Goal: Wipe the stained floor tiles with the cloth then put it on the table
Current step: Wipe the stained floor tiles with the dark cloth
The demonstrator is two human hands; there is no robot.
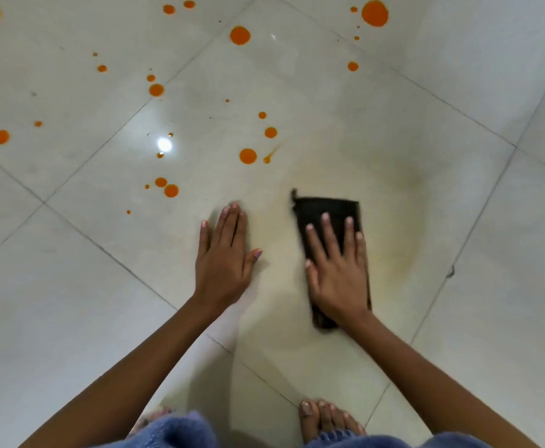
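Cloth point(326, 215) on the floor tiles point(458, 221), wiping apparently under way. Orange stains point(247, 156) lay unwiped to the left and ahead. Your left hand point(222, 263) braced flat on bare tile, grip open and empty. Your right hand point(335, 273) pressed the dark folded cloth with straight, spread fingers, grip open. A pale yellow film point(403, 253) showed to its right; firm, overlapping passes toward the drops looked the best course.

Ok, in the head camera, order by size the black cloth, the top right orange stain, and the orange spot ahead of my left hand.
1. black cloth, though the right hand covers part of it.
2. top right orange stain, farther away, so its true size is unsure.
3. orange spot ahead of the left hand.
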